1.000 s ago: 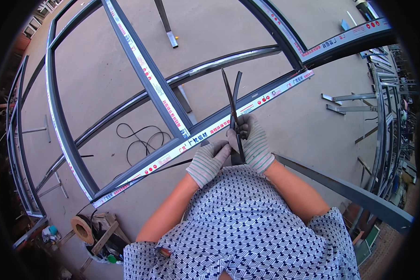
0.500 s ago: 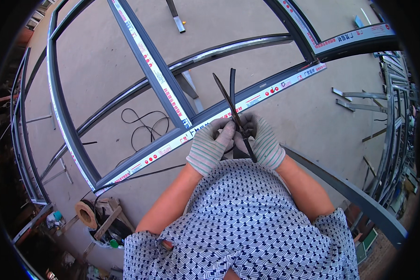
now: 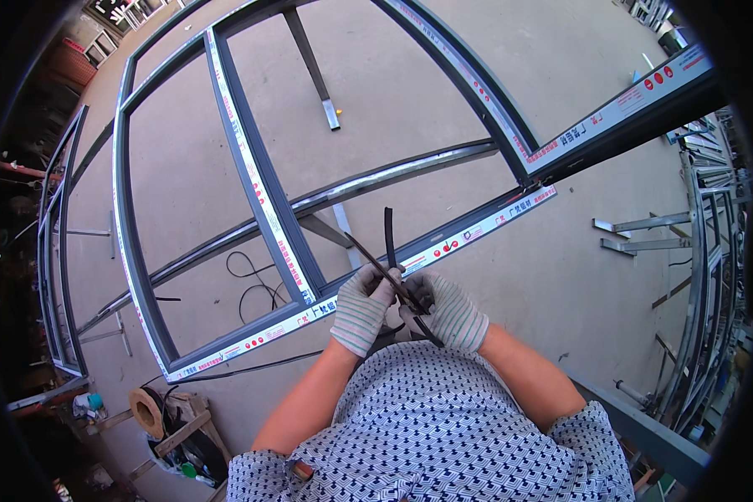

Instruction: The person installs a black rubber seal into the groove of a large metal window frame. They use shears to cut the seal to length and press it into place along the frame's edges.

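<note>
Both my hands wear pale gloves with green stripes and meet in front of my shirt, over the near edge of a grey window frame [image 3: 253,339]. The fingers of my left hand [image 3: 362,308] are pinched on a black rubber strip [image 3: 389,234], whose end sticks up above the hands. My right hand [image 3: 453,311] is closed around the same bunch, right beside it. A thin, dark, tapering length [image 3: 364,253] slants up-left from between the fingers; its kind is unclear. A short black end pokes out below. The fingers hide where the pieces meet.
A black cord-like strip runs left from my hands toward a spool [image 3: 146,412] by a wooden stand. Metal legs [image 3: 330,113] and a curved bar support the frame. A grey beam [image 3: 644,431] lies at my right. Stacked metal profiles [image 3: 703,276] line the right side.
The view has tilted up, so hands and frame sit lower in the picture. Both hands keep hold of the black strip, and the slanting piece leans further left.
</note>
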